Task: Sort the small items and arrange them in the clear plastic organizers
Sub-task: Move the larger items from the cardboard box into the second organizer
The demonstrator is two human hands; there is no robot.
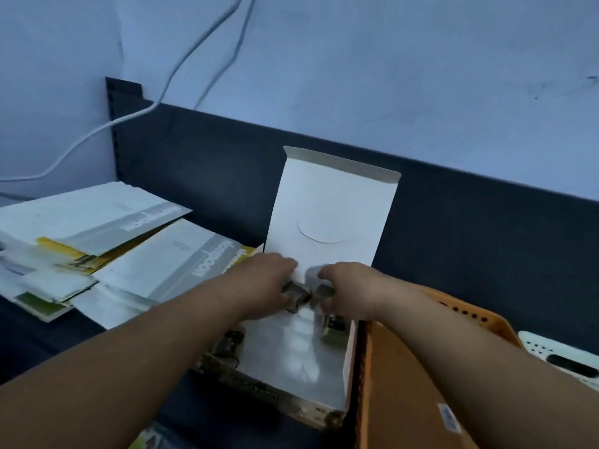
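Far left there's a white cable (81,137) drooping down the wall, and under it a messy pile of booklets (97,241) fanned out over the dark table (39,345). Moving in, the left hand (262,281) reaches into an open white cardboard box (330,202) whose lid flap stands up against the dark back panel (201,176). Its fingers are curled round a brownish metal piece (296,298) at the far end of the box. Another metal piece (228,346) sits at the box's left edge, half under that forearm. Right next to the left hand, nearly touching it, the right hand (353,286) has its fingertips closed on a grey metal piece (325,290). One more metal bit (334,330) lies in the box just below that hand. It's all pretty blurry, so I can't tell what the pieces actually are. Right of the box, touching it, is an orange carton (395,384), then an orange perforated basket (476,315), and at the far right a white perforated basket (557,351).
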